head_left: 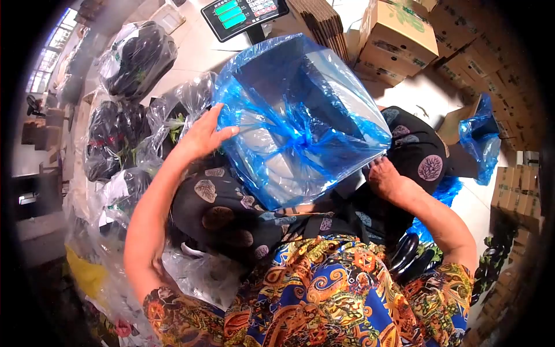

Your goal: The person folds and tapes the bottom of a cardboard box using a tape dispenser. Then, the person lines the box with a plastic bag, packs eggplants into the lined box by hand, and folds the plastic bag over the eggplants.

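Shirt (324, 277) in a bold print nearest, with glossy eggplants (403, 253) beside the right hip; then dark trousers (214, 199) with leaf-like motifs, knees apart. Between the knees, above the lap, a large blue plastic bag (289, 141) around a box-like shape, folds drawn together at the middle; cannot tell whether tied or only bunched. At the bag's near right corner, the right hand (386, 176), fingers bent up against the plastic; cannot tell whether pinching it. At the left side, the left hand (202, 136), grip loose and spread, fingertips against the bag, nothing clasped.

Step in hand, by the look of it: steadying and squaring the wrapped bundle. For the next move, as a judgement: firm support on both sides, low down rather than by the thin film, without tugging at the gathered folds.

Farther left, clear bags of eggplants (136, 61). Beyond the blue bag, a scale (245, 14) with a lit display, flat cardboard (321, 23) in a stack and, to the right, printed cartons (399, 40).
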Demonstrator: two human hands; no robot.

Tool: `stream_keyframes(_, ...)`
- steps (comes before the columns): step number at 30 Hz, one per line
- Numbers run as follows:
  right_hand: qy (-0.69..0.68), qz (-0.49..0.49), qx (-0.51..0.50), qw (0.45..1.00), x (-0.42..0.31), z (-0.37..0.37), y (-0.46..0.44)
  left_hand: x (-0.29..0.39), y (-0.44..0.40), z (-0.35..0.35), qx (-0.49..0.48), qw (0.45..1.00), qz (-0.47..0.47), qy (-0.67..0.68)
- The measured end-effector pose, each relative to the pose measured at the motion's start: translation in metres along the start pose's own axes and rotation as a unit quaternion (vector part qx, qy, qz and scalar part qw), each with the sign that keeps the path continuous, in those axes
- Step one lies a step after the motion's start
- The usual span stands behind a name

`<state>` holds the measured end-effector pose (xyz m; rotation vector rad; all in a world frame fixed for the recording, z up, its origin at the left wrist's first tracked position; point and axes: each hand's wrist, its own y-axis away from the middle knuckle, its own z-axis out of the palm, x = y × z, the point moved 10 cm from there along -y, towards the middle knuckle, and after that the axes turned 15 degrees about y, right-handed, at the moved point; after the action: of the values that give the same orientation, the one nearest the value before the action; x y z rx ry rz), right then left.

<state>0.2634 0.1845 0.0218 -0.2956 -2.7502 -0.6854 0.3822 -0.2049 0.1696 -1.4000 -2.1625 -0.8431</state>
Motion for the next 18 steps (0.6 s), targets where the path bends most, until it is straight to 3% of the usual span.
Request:
stream_keyframes(2, 0.019, -0.018, 0.062, 0.998, -0.011, 0.004, -0.008, -0.016, -0.016, 0.02, -0.092, 0.971, -0.129, 0.181)
stream_keyframes(3, 0.009, -0.035, 0.081, 0.996, -0.017, 0.002, -0.01, -0.01, -0.012, 0.033, -0.133, 0.928, -0.188, 0.292)
stream_keyframes(6, 0.012, -0.073, 0.094, 0.993, -0.03, -0.011, -0.019, -0.025, -0.041, 0.04, -0.063, 0.972, -0.085, 0.211)
stream_keyframes(7, 0.019, -0.082, 0.077, 0.994, -0.032, -0.018, -0.02, -0.024, -0.045, 0.039, -0.019, 0.951, -0.076, 0.3)
stream_keyframes(10, 0.055, -0.112, 0.031, 0.992, -0.037, -0.035, -0.02, -0.016, -0.05, 0.048, -0.02, 0.889, -0.061, 0.454)
stream_keyframes(11, 0.071, -0.124, 0.013, 0.99, -0.04, -0.043, -0.02, -0.02, -0.056, 0.049, -0.034, 0.886, -0.042, 0.46)
stream_keyframes(12, 0.088, -0.137, -0.002, 0.987, -0.043, -0.052, -0.02, -0.026, -0.063, 0.039, -0.025, 0.93, -0.015, 0.367)
stream_keyframes(14, 0.116, -0.171, -0.035, 0.978, -0.052, -0.068, -0.013, -0.006, -0.059, 0.026, -0.044, 0.951, 0.009, 0.306)
stream_keyframes(18, 0.129, -0.254, -0.106, 0.953, -0.079, -0.097, 0.021, -0.005, -0.06, 0.03, -0.063, 0.947, 0.003, 0.315)
